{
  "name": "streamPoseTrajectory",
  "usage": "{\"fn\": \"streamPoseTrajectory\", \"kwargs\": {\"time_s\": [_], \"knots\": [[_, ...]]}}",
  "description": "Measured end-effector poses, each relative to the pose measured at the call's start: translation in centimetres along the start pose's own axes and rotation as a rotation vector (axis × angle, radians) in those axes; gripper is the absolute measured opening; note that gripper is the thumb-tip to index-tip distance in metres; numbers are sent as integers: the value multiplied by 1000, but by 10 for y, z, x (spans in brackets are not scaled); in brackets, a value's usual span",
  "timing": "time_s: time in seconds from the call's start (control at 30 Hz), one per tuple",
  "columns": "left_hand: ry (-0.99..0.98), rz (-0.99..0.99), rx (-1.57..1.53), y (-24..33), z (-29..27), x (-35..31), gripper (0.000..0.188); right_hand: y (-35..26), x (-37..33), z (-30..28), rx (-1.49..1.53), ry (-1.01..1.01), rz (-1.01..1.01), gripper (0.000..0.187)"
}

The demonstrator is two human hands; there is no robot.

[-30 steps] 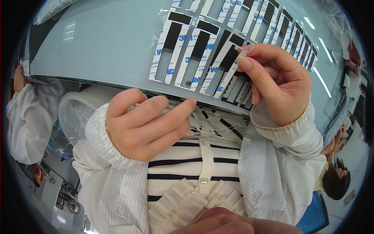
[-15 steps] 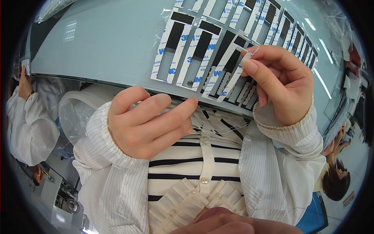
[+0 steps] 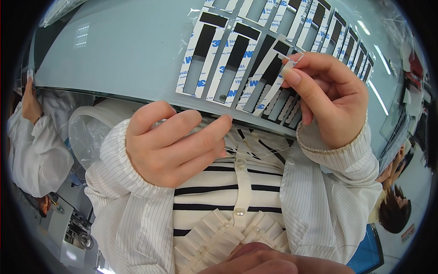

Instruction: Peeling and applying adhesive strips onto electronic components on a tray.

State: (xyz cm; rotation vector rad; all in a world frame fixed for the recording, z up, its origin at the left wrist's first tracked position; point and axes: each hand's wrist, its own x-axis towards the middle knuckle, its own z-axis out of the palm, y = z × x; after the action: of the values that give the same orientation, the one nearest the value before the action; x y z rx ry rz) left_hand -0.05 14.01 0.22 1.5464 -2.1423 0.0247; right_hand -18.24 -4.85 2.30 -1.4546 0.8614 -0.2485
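My right hand (image 3: 326, 93) is closed in a pinch, thumb against index finger. Between them is the top corner of a thin white-edged frame piece (image 3: 273, 95), slanting down and left over the nearest row on the table. Whether its lower end touches the pieces beneath, I cannot tell. Left of it lie two flat adhesive-backed frames, white with blue print: a nearer one (image 3: 213, 86) and a farther one (image 3: 186, 78), each with black and grey inside. My left hand (image 3: 171, 144) hovers at the table's front edge, fingers bent and a little apart, nothing visible in them; its thumb is hidden.
More adhesive-backed frames (image 3: 315, 27) stretch in rows toward the back right. Black pieces with wavy-edged strips (image 3: 288, 107) lie beside my right wrist. Below the glossy grey table (image 3: 123, 55) stands a white lined bin (image 3: 93, 119). A co-worker's hand (image 3: 31, 102) is at far left.
The held frame piece has shifted slightly, its lower part now lying more over the row. My hands have barely moved. The co-worker's arm at far left has moved a little.
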Motion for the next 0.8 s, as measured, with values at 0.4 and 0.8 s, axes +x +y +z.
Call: {"fn": "streamPoseTrajectory", "kwargs": {"time_s": [0.4,0.8], "knots": [[1,5,17,3,1,-1,12,2,-2,-1,15,-31,-3,17],[-18,-17,8,-5,-1,3,12,-2,7,-1,-17,-28,-11,16]]}}
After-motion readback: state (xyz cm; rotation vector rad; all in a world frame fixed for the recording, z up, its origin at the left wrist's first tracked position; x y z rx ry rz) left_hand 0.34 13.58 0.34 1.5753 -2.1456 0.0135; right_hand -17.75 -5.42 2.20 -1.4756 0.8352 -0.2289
